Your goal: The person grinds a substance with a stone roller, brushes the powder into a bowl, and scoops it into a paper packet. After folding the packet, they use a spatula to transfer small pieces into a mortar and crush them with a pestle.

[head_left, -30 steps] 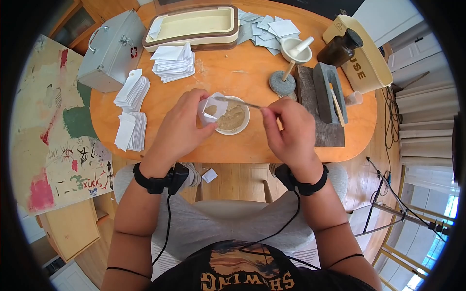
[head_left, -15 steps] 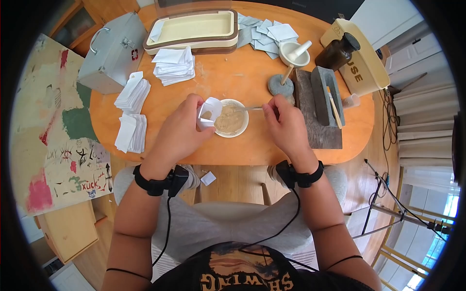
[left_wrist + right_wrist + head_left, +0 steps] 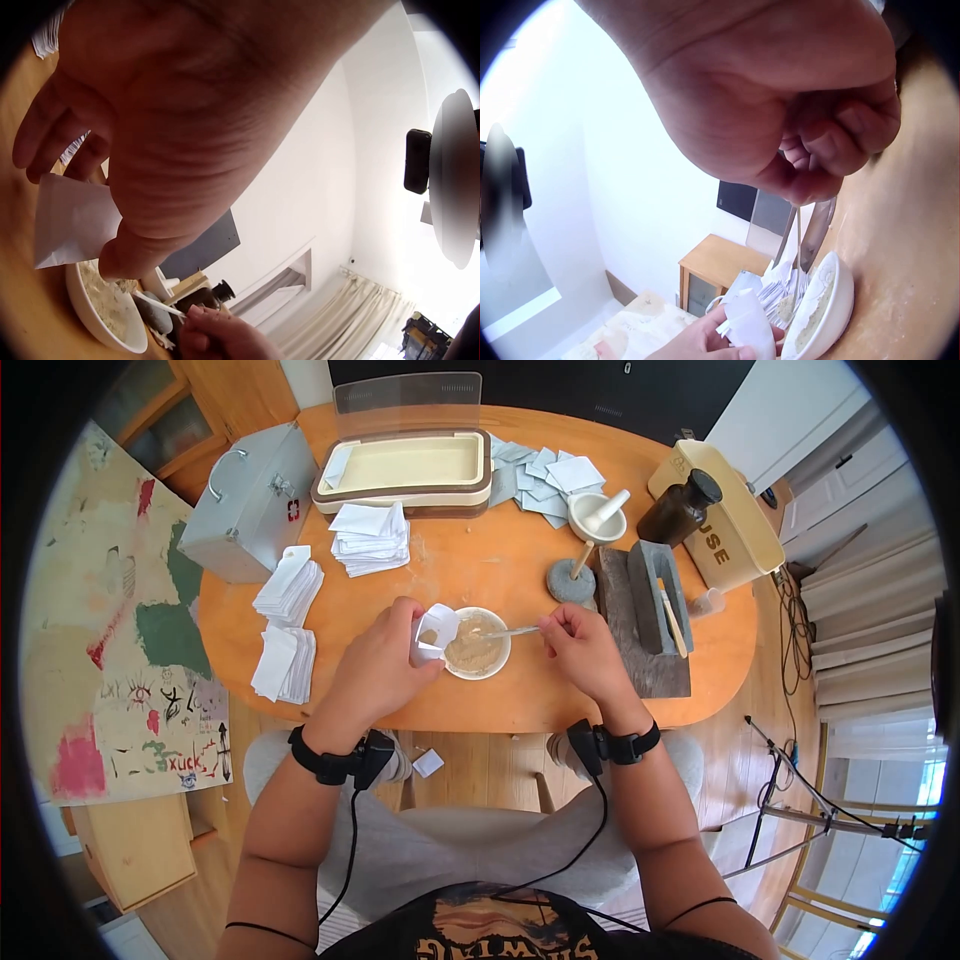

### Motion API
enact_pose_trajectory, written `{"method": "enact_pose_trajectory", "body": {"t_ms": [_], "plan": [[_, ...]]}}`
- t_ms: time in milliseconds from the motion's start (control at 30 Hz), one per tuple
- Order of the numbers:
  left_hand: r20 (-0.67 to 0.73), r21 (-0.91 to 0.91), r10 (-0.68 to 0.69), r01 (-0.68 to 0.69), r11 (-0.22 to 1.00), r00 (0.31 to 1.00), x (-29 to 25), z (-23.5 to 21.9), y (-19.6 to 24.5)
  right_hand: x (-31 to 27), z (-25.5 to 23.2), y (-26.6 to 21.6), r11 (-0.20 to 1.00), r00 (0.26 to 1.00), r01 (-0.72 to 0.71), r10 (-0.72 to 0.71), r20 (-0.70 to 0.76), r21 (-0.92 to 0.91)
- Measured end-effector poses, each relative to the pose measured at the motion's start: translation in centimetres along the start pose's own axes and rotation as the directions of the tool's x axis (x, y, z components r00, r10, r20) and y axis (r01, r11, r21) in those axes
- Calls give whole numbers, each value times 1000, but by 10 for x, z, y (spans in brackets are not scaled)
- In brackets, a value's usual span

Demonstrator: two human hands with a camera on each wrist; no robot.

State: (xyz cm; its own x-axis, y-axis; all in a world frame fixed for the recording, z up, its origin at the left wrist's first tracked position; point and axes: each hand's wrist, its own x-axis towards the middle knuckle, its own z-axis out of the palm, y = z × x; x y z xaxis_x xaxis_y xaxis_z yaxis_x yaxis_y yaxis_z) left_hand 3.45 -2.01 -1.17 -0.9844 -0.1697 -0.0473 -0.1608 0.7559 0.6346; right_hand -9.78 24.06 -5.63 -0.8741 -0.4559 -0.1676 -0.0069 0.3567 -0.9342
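My left hand (image 3: 385, 665) holds a small white paper packet (image 3: 432, 635), opened at the top, with beige powder inside. The packet is at the left rim of a white bowl (image 3: 507, 660) of beige powder. In the left wrist view the packet (image 3: 73, 225) is pinched by the thumb and fingers. My right hand (image 3: 585, 655) pinches the handle of a thin spatula (image 3: 515, 631), whose tip is over the bowl's powder. In the right wrist view the bowl (image 3: 838, 311) stands below the right hand (image 3: 780, 97), whose other fingers are curled.
Stacks of white packets (image 3: 370, 545) lie left, beside a silver case (image 3: 240, 510). Behind are a cream tray (image 3: 400, 495) and grey-blue packets (image 3: 540, 480). A mortar (image 3: 590, 520), dark jar (image 3: 678, 510), grey stone trough (image 3: 655, 590) and cream bin (image 3: 745, 540) stand right.
The head view has shifted, so the table sits lower in it. The spatula has moved from the packet's mouth to above the bowl, and my right hand has lowered slightly.
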Motion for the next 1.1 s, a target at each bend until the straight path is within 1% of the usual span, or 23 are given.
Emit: {"method": "enact_pose_trajectory", "body": {"t_ms": [200,267,400,667,800,867,933,1100], "plan": [[-30,24,31,-30,999,999,0,3,-3,-3,-13,-8,997,1000,26,-26,-2,70],[-15,32,11,-11,999,1000,0,2,0,-4,-16,-11,996,999,32,-32,-1,86],[7,27,-14,14,1000,1000,1,2,1,-4,-19,-15,992,1000,26,-25,-4,120],[-24,68,22,-20,998,999,0,6,-2,-8,-21,-19,983,1000,5,-8,13,182],[-2,50,-17,17,999,1000,-1,4,2,-11,-20,-30,973,1000,1,0,-7,229],[-31,83,47,-44,996,998,-1,7,-1,-13,-19,-37,968,1000,-9,11,-7,249],[-30,91,38,-35,995,999,-2,7,2,-15,-17,-41,958,1000,-20,17,12,285],[-13,97,-6,7,995,1000,-3,6,7,-15,-8,-43,963,999,-13,3,39,269]]}}
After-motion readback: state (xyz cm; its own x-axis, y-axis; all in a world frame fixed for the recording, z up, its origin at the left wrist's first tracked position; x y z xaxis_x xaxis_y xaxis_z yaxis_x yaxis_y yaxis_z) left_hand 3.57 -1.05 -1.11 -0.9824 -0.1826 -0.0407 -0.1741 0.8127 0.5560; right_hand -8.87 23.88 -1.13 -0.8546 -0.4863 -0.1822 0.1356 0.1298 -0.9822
